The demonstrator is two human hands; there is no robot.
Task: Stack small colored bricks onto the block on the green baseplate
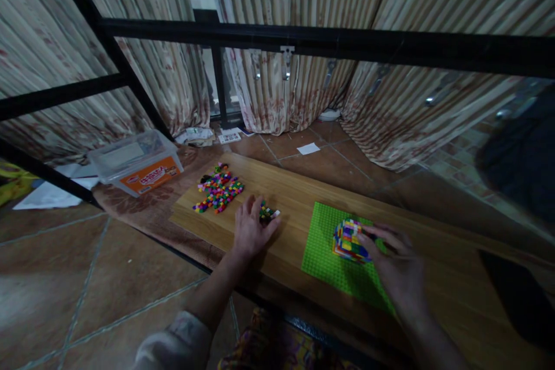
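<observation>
Over the wooden tabletop, my left hand (251,230) is open, its fingers spread beside a small group of loose toy building bricks (269,214) that it partly covers. A bright green baseplate (321,243) lies to the right. On it stands a multicoloured block of stacked toy bricks (350,244). My right hand (399,263) reaches over the plate, thumb and fingers closed together against the upper right of this block. Whatever lies between those fingertips is hidden. Farther left, a larger spread of loose toy bricks (219,189) covers the table's end.
The wooden table (286,243) has a dark flat object (515,295) at its right. Behind its left end sits a clear plastic box (136,162) with an orange label. A black metal frame (303,34) and striped curtains (303,92) rise behind. White paper (308,148) lies on the tiled floor.
</observation>
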